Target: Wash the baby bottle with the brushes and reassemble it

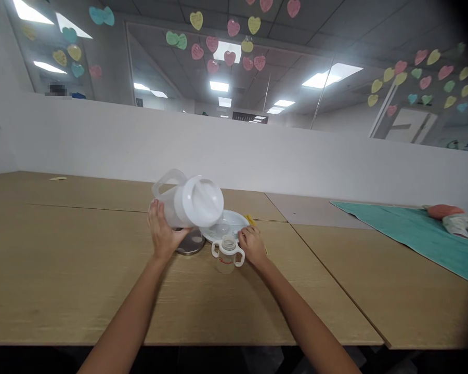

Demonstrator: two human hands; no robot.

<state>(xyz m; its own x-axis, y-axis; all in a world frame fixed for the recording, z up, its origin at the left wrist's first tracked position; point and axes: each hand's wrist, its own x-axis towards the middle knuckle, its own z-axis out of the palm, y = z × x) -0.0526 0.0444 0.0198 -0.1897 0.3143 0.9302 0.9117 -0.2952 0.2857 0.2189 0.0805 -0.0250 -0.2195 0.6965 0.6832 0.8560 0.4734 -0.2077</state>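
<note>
My left hand (163, 231) grips a translucent plastic pitcher (170, 205) by its body, lifted off the table and tipped to the right. Its white lid (203, 201) faces me, and its handle points up and to the left. Below the pitcher stands a small clear baby bottle (226, 259) with two white side handles and red lettering, upright and uncapped. Curled fingers of my right hand (252, 245) are beside the bottle's right handle, near the rim of a white plate (239, 220). What those fingers hold, if anything, I cannot make out.
A round metal disc (191, 243) lies under the pitcher. Something yellow (250, 220) shows behind my right hand. At the right, a green cloth (409, 234) carries a red item (445, 211) and a patterned fabric (462, 224). A white wall (234, 150) bounds the wooden table's back.
</note>
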